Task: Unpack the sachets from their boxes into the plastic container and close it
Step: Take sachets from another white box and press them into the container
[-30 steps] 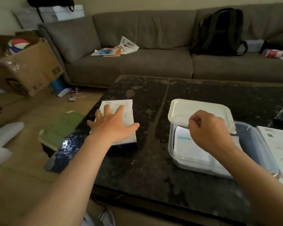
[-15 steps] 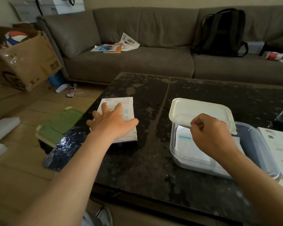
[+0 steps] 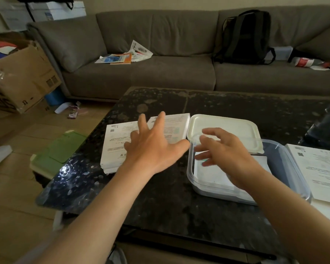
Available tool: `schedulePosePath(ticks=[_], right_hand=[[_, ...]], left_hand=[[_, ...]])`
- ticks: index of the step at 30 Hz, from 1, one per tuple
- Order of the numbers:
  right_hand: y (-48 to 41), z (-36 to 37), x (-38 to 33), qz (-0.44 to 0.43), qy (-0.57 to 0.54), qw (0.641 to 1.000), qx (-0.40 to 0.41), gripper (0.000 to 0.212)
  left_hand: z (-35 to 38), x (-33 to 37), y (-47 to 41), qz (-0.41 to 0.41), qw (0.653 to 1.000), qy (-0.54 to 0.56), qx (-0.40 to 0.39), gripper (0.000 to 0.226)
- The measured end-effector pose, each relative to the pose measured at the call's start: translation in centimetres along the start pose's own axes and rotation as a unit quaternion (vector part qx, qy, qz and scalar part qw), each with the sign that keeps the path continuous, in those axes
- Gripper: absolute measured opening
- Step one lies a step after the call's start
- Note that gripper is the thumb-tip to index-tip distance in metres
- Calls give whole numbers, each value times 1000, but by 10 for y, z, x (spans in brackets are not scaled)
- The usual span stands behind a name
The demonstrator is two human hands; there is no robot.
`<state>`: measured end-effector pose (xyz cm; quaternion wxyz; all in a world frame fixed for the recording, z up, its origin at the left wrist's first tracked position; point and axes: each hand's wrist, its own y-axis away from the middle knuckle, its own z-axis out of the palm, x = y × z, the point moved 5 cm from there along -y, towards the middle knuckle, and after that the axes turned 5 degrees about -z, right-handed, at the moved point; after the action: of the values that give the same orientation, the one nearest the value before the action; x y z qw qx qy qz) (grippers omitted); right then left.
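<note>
Left hand (image 3: 152, 149) is spread flat, fingers straight, over two flat white boxes (image 3: 116, 145) lying side by side on the dark table (image 3: 179, 197). Whether the palm presses them or hangs just above, I cannot tell. Right hand (image 3: 225, 155) is blurred, with fingers loosely extended over the near-left part of the plastic container (image 3: 295, 168) and nothing visibly pinched in it.

The container sits on the table just right of the boxes. Its lid (image 3: 234, 126) is off the seal and propped tilted on the far rim, touching the nearer box edge. White sachets (image 3: 211, 174) lie flat inside, partly under the right hand. More printed white packaging (image 3: 320, 168) is at the container's right side, touching or just beside it.

Handling judgement:
- The boxes look like thin card – light, a bit floppy and easy to crush. Take one by a long edge or an open end flap, not by the flat face.
- The sachets look thin, light and slick, likely to slide and fan out – pinch a stack by its short edge or tip them out.
- The lid is stiff but light plastic; grip it by the rim or a corner tab, and press the corners down to close.

Unpacking is still in hand; the lid is not yet on.
</note>
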<state>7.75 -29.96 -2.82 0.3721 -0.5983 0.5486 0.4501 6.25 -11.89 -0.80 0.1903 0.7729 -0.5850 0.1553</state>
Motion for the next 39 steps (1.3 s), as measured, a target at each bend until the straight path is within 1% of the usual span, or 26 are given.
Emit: schedulePosePath(ticks=[1,3,6,8,9,11,13,14,15,16,17,18,19,21,22,24,26,28,32,35,39], right_hand=[[3,4,0,45,-95,994,-40,33],[7,6,-3,78,-206,972,-86,30],[5,-5,-1,68,-300,949,-65,28],[2,-18,4,67,-327,942,-44,29],[0,-26,6,67,-327,942,-33,30],[-2,-40,10,71,-302,951,-11,31],[-1,-50,15,80,-285,955,-8,31],[0,-52,17,86,-281,956,-15,31],[0,-54,19,90,-276,957,-25,31],[1,-55,20,93,-273,957,-35,31],[2,-56,20,95,-273,956,-43,32],[2,-57,19,95,-279,954,-49,32],[1,-59,19,93,-284,953,-51,31],[0,-63,16,77,-270,959,-44,30],[-1,-66,15,59,-231,971,-30,31],[-3,-72,12,27,-100,995,6,38],[-3,-72,13,28,6,999,21,48],[-2,-68,17,46,35,998,18,51],[-4,-64,22,55,52,997,29,47],[-7,-64,23,59,81,994,43,54],[-9,-64,26,74,111,990,43,64]], left_hand=[[4,9,5,26,1000,-3,6,100],[11,28,14,82,996,-15,31,101],[22,49,25,150,986,-49,55,104],[32,57,28,175,983,-39,35,104],[34,60,27,172,985,-7,10,104],[30,63,20,134,981,141,-24,97],[26,55,5,62,952,299,-23,76],[27,49,-2,9,932,360,-42,69],[30,44,-7,-37,903,420,-79,62],[36,40,-11,-66,871,472,-125,52],[41,39,-11,-79,839,512,-165,39],[46,39,-11,-85,816,539,-191,29],[49,38,-9,-88,799,558,-206,25],[53,36,-8,-90,779,586,-204,24],[55,34,-10,-88,773,597,-195,26],[55,34,-11,-77,764,617,-171,29],[55,33,-12,-63,766,624,-140,30],[53,35,-11,-43,769,629,-112,32],[53,38,-10,-12,773,630,-74,40],[55,40,-9,5,777,626,-67,40],[58,42,-9,14,771,634,-64,42]])
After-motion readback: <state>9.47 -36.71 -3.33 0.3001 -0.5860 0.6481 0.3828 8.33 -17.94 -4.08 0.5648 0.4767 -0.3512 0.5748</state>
